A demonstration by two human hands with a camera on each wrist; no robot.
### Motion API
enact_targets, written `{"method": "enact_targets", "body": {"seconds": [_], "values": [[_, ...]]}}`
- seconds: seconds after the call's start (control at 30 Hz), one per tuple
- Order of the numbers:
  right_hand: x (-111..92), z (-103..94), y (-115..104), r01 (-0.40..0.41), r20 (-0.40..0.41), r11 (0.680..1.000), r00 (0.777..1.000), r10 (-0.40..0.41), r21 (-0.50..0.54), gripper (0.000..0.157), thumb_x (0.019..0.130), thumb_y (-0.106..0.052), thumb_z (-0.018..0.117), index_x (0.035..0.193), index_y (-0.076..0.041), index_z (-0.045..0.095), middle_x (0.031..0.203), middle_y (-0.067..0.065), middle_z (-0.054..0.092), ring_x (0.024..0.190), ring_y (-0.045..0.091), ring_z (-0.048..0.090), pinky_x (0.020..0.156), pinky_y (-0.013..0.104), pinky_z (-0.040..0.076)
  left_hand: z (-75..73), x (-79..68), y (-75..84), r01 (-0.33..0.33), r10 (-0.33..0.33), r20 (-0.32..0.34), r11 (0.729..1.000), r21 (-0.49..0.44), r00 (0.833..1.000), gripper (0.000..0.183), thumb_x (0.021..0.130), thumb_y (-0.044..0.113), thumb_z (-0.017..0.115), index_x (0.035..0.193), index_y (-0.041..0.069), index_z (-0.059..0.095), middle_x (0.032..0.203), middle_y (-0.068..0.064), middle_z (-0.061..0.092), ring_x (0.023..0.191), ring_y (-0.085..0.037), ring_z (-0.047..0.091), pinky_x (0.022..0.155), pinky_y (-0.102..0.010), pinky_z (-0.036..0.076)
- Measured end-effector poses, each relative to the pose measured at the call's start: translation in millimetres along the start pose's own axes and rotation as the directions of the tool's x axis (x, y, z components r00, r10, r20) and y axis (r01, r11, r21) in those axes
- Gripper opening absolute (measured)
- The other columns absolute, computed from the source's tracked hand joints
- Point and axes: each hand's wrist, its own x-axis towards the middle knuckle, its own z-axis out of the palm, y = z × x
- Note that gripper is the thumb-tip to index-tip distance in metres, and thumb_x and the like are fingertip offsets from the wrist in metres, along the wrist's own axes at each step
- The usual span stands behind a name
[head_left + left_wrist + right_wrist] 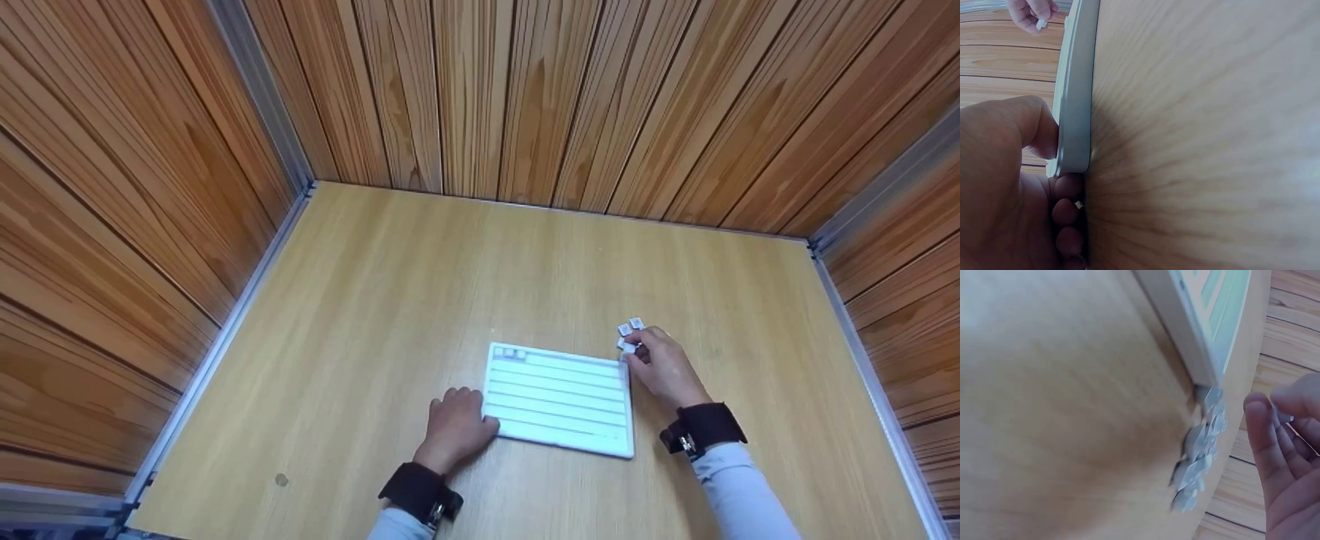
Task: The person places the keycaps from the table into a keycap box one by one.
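A white board [559, 403] with parallel ridges across its face lies flat on the table. My left hand [456, 424] holds its near left corner, the thumb [1041, 132] on the rim and the other fingers curled beside the edge. By the far right corner, my right hand [667, 369] pinches a small white tile [1042, 23] between thumb and fingertips, raised above the table. Several loose white tiles [1193, 467] with dark marks lie beside that corner, partly hidden by the hand in the head view. A few tiles [514, 354] sit in the board's top row at the left.
The wooden table [360, 315] is bounded by plank walls [472, 97] at the back and sides, with metal rails [225, 322] along the edges. A dark round spot [281, 480] marks the table at the near left. Both wrists wear black straps with cameras.
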Motion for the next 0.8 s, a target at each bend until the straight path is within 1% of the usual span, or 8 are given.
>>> {"method": "enact_targets", "body": {"seconds": [0.1,0.17,0.3,0.37,0.47,0.7,0.8], "values": [[1.9,3.4,-7.0,0.044,-0.015,0.999,0.999,-0.044,-0.014,0.021,0.090,-0.002,0.068,0.111,0.001,0.065,0.102,0.012,0.060,0.087,0.024,0.060,0.073,0.033,0.049,0.2,-0.2,0.1,-0.002,0.002,-0.007,1.000,0.002,1.000,0.020,0.082,0.030,0.062,0.086,0.010,0.059,0.078,-0.001,0.048,0.077,-0.022,0.042,0.073,-0.041,0.034],[2.9,5.7,-12.1,0.066,-0.012,0.998,0.998,-0.066,-0.019,0.020,0.090,-0.002,0.069,0.110,-0.001,0.067,0.100,0.009,0.061,0.085,0.022,0.059,0.073,0.031,0.048,0.2,-0.3,0.1,-0.005,0.005,-0.014,1.000,0.004,1.000,0.020,0.082,0.029,0.062,0.083,0.010,0.058,0.077,-0.001,0.048,0.076,-0.022,0.042,0.072,-0.041,0.034],[5.4,10.0,-22.4,0.079,0.030,0.997,0.996,-0.078,-0.013,0.019,0.092,-0.004,0.068,0.111,-0.005,0.070,0.103,0.006,0.062,0.088,0.020,0.060,0.076,0.033,0.049,-0.6,-0.5,0.5,-0.008,0.008,-0.020,1.000,0.005,1.000,0.019,0.081,0.029,0.062,0.082,0.010,0.057,0.076,-0.002,0.047,0.076,-0.023,0.042,0.072,-0.042,0.035],[6.8,12.4,-27.0,0.075,0.059,0.997,0.995,-0.075,-0.006,0.019,0.092,-0.004,0.068,0.111,-0.005,0.070,0.105,0.006,0.062,0.090,0.019,0.060,0.076,0.034,0.050,-0.7,-0.2,0.4,-0.009,0.009,-0.016,1.000,0.001,1.000,0.020,0.081,0.029,0.062,0.083,0.010,0.058,0.077,-0.002,0.047,0.077,-0.023,0.042,0.074,-0.043,0.035],[8.7,16.0,-33.3,0.090,0.088,0.996,0.992,-0.089,-0.006,0.022,0.092,-0.002,0.067,0.114,-0.003,0.068,0.106,0.007,0.062,0.090,0.020,0.061,0.077,0.035,0.051,-0.8,0.2,0.0,-0.011,0.011,-0.011,1.000,-0.008,1.000,0.020,0.081,0.029,0.062,0.084,0.009,0.058,0.078,-0.002,0.048,0.078,-0.023,0.042,0.074,-0.043,0.036],[14.9,27.9,-45.1,0.145,0.106,0.989,0.984,-0.141,-0.026,0.019,0.091,-0.004,0.070,0.110,-0.004,0.069,0.105,0.007,0.064,0.089,0.020,0.064,0.077,0.036,0.054,0.3,0.3,-0.5,0.000,0.000,-0.003,1.000,-0.007,1.000,0.020,0.083,0.029,0.062,0.086,0.010,0.059,0.079,-0.001,0.048,0.079,-0.022,0.042,0.075,-0.041,0.036],[17.6,32.7,-50.6,0.178,0.102,0.983,0.979,-0.174,-0.033,0.017,0.090,-0.004,0.072,0.107,-0.002,0.069,0.104,0.008,0.063,0.087,0.020,0.064,0.076,0.036,0.054,0.3,0.1,-0.6,0.004,-0.004,-0.005,1.000,-0.010,1.000,0.020,0.083,0.029,0.062,0.087,0.010,0.060,0.079,-0.001,0.048,0.079,-0.022,0.042,0.075,-0.041,0.036]]}}
